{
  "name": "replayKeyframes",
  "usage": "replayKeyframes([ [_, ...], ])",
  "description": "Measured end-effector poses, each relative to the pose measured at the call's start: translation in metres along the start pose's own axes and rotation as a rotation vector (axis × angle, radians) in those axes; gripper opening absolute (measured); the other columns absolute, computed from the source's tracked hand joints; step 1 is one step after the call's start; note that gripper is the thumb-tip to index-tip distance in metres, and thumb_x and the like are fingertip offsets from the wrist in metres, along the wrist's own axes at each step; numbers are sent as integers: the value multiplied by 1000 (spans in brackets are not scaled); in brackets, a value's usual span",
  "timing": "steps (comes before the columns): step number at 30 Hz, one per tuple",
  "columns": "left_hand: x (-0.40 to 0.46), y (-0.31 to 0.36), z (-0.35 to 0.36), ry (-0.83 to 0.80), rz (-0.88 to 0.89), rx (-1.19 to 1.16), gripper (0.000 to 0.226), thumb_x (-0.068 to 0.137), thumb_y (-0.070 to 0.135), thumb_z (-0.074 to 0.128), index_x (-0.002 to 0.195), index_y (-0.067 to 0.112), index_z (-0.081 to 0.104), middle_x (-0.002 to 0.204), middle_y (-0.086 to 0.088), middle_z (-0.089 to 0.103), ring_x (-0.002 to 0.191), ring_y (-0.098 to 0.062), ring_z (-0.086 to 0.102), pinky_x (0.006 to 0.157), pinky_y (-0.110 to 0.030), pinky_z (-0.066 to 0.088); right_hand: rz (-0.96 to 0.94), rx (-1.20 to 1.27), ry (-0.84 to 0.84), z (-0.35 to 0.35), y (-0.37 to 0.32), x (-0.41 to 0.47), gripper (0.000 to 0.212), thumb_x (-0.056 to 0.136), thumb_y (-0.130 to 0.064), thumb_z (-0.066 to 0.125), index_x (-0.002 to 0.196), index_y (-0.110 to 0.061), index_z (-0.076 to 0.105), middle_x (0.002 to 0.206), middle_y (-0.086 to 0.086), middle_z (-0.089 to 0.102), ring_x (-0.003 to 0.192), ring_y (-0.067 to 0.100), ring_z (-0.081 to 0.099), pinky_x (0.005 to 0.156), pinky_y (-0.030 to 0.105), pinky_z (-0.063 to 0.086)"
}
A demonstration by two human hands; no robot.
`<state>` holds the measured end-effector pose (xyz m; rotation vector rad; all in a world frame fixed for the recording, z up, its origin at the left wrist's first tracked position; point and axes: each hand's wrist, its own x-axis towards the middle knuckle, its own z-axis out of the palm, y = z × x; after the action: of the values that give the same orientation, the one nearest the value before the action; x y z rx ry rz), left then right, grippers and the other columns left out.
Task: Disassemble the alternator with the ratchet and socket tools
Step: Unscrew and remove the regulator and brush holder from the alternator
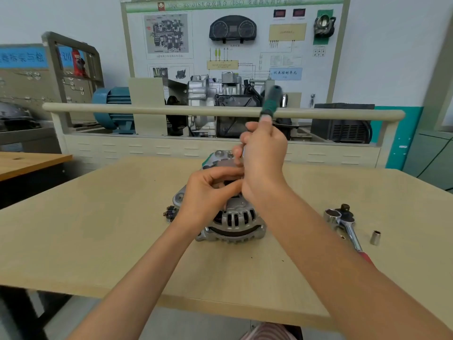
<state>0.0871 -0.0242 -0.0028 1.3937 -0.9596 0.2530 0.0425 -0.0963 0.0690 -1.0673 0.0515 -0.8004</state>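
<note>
Here, the alternator (232, 217) sits mid-table (98, 217), under both hands. The right hand (263, 153) grips a green-and-black handled tool (269, 101), upright and blurred; the left hand (208, 192) curls its fingers onto the alternator's top. Right of them lie a ratchet (343, 222) and a loose socket (375, 238). The far wall board (232, 45) reads "DSG" among blurred characters.
</note>
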Motion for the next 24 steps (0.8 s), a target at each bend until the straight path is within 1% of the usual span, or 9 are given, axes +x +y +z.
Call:
replayKeyframes([
  [2, 2, 1, -1, 5, -37, 21, 25, 79, 7, 70, 82, 32, 72, 59, 7, 67, 47, -9, 51, 47, -21, 46, 169, -222, -228, -1, -13, 12, 34, 101, -28, 36, 76, -11, 51, 44, -7, 39, 30, 6, 33, 33, 14, 24],
  [5, 1, 0, -1, -6, -67, 35, 19, 79, 11, 70, 86, 28, 72, 54, 7, 65, 41, -4, 44, 48, -14, 40, 415, -623, -788, 4, -27, 28, 31, 101, -28, 38, 84, -8, 55, 41, -11, 36, 29, 3, 30, 32, 15, 23],
  [8, 2, -1, -1, 66, -109, 10, 18, 73, 9, 76, 78, 26, 73, 72, -16, 69, 62, -17, 61, 63, -24, 51, 539, -911, -1117, 13, -34, 29, 31, 101, -29, 38, 91, -8, 59, 43, -11, 35, 30, 1, 30, 35, 14, 23],
  [10, 2, 0, -2, 83, -113, -31, 18, 70, 2, 77, 76, 18, 71, 76, -2, 73, 74, -10, 69, 68, -16, 52, 532, -943, -1134, 13, -34, 25, 31, 100, -29, 40, 92, -8, 61, 44, -10, 36, 31, 2, 31, 35, 14, 24],
  [12, 2, 2, 0, 62, -99, -42, 19, 70, -3, 74, 73, 16, 71, 69, 7, 72, 70, -2, 68, 64, -11, 49, 389, -813, -957, 11, -25, 18, 31, 100, -27, 42, 87, -8, 62, 47, -8, 38, 32, 3, 31, 36, 16, 24],
  [15, 0, 3, 1, 33, -23, -12, 43, 72, -18, 63, 62, 23, 67, 54, 14, 66, 52, 6, 60, 51, -5, 43, -36, -326, -279, 5, 2, -4, 33, 102, -25, 36, 76, -14, 54, 54, -1, 42, 39, 11, 37, 39, 20, 30],
  [17, -1, 3, 2, 25, -5, 15, 54, 71, -22, 57, 60, 30, 65, 48, 18, 61, 45, 9, 53, 45, -3, 37, -151, -16, -7, 7, 8, -12, 33, 103, -25, 29, 76, -16, 46, 56, -1, 42, 41, 13, 39, 39, 19, 33],
  [19, 0, 3, 1, 19, -3, 27, 49, 72, -17, 60, 65, 30, 67, 49, 17, 61, 44, 6, 52, 46, -3, 37, -41, -17, -90, 7, 5, -4, 34, 103, -26, 30, 77, -12, 47, 53, -1, 40, 35, 10, 35, 34, 15, 29],
  [24, 1, -1, -1, 43, -75, -8, 13, 74, 6, 74, 76, 19, 73, 74, -7, 72, 70, -13, 67, 64, -17, 52, 460, -754, -981, 11, -20, 19, 32, 100, -26, 39, 91, -7, 62, 42, -9, 36, 30, 3, 30, 33, 15, 23],
])
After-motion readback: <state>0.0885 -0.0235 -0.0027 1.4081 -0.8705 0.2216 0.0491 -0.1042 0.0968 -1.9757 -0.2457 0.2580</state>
